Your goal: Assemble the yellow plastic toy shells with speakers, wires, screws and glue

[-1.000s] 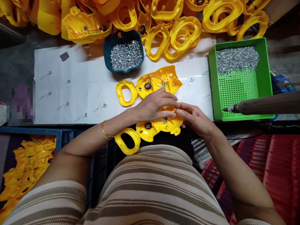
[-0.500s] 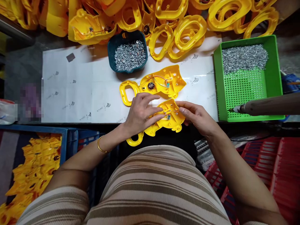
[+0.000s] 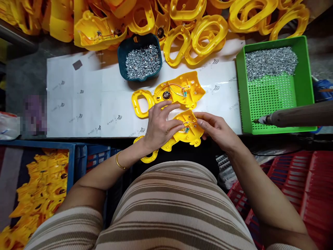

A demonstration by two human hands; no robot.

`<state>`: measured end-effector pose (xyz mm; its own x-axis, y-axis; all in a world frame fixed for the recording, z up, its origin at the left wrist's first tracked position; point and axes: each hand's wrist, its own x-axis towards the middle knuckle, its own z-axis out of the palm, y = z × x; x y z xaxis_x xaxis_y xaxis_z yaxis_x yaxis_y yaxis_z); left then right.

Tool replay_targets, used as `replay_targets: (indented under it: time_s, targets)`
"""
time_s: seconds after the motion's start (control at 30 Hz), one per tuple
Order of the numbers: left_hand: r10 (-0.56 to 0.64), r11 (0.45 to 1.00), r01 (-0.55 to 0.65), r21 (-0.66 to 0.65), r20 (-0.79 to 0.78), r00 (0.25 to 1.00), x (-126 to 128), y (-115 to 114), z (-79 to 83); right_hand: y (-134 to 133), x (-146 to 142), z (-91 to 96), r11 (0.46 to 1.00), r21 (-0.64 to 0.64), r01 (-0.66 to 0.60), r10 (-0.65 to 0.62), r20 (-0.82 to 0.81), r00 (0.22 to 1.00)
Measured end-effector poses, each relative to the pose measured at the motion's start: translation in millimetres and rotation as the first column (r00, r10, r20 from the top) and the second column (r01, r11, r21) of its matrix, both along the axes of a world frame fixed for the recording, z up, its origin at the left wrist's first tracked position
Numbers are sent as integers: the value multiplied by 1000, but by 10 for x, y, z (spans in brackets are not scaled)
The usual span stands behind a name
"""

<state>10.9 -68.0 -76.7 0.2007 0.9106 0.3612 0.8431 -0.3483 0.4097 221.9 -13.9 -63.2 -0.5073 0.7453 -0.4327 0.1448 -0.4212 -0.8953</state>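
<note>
A yellow plastic shell half (image 3: 192,136) with a ring-shaped handle lies at the table's front edge, hollow side up. Inside it sit a small green circuit board (image 3: 186,130) and thin wires (image 3: 190,122). My right hand (image 3: 217,131) grips the shell's right end, thumb on the inner rim. Over its left part, my left hand (image 3: 160,125) has thumb and forefinger pinched on the wires beside the board; the other fingers are raised. That hand hides the shell's middle. Just behind lies a similar yellow shell half (image 3: 179,86) with a round speaker (image 3: 166,95), wires and a board.
A dark teal bin (image 3: 121,66) of small metal parts stands behind the shells. To the right is a green basket (image 3: 240,90) of screws, with a hanging screwdriver (image 3: 299,114) over it. Yellow shells (image 3: 101,27) pile up at the back; a blue crate (image 3: 71,163) holds more.
My left fingers have drawn together into a pinch at the wires, and the left hand has shifted slightly right. My right hand keeps its grip on the shell.
</note>
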Motion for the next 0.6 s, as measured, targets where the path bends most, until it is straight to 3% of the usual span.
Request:
replay_targets:
  time_s: [0.17, 0.37, 0.6]
  targets:
    - [-8, 1000, 9, -24, 55, 998, -20, 4, 14, -6, 7, -15, 999, -31, 16, -15, 10, 1000]
    - [-2, 997, -4, 80, 76, 997, 14, -2, -1, -12, 38, -29, 995, -80, 56, -59, -29, 998]
    - [-38, 999, 35, 38, 92, 995, 178, 56, 6, -12, 27, 1, 997, -58, 43, -44, -20, 999]
